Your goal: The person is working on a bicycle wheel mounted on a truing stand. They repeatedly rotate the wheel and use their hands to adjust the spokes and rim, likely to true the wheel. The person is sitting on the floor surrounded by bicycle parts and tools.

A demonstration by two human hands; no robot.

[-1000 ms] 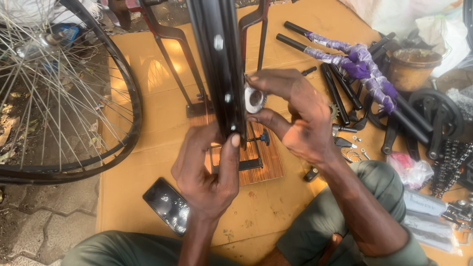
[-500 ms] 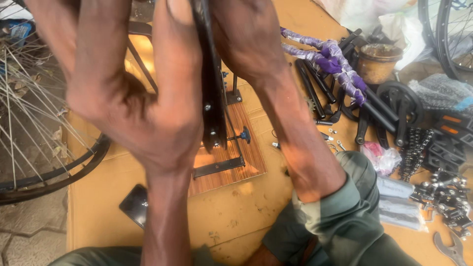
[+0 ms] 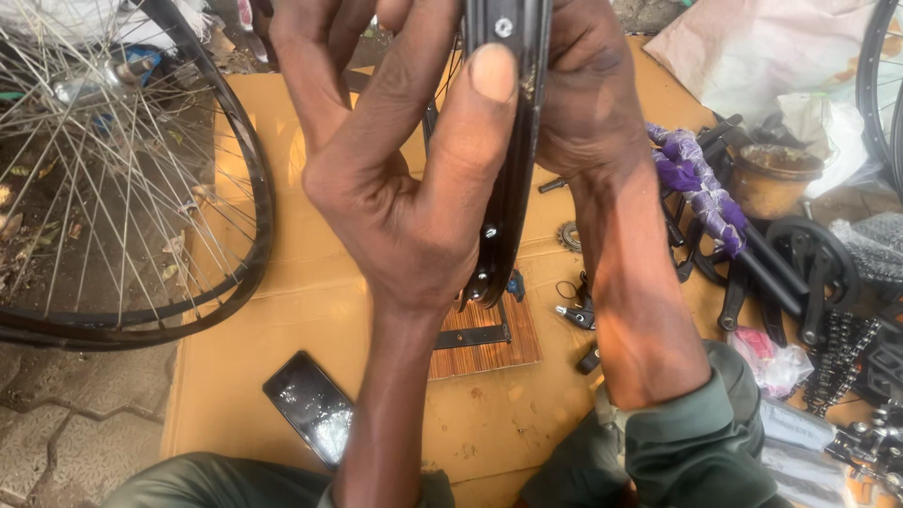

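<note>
Left hand (image 3: 395, 198) and right hand (image 3: 588, 94) both clamp the black metal rim (image 3: 508, 188) upright, close to the camera — steadying it; phone (image 3: 310, 406) lies on the cardboard (image 3: 235, 376).

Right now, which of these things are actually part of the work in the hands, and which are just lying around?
In hand:
black metal bicycle part, held upright
left hand, thumb pressed on it
right hand, gripping its other side

Lying about:
spoked wheel
phone
wooden block
purple-wrapped handlebars
chain
brown pot
</note>
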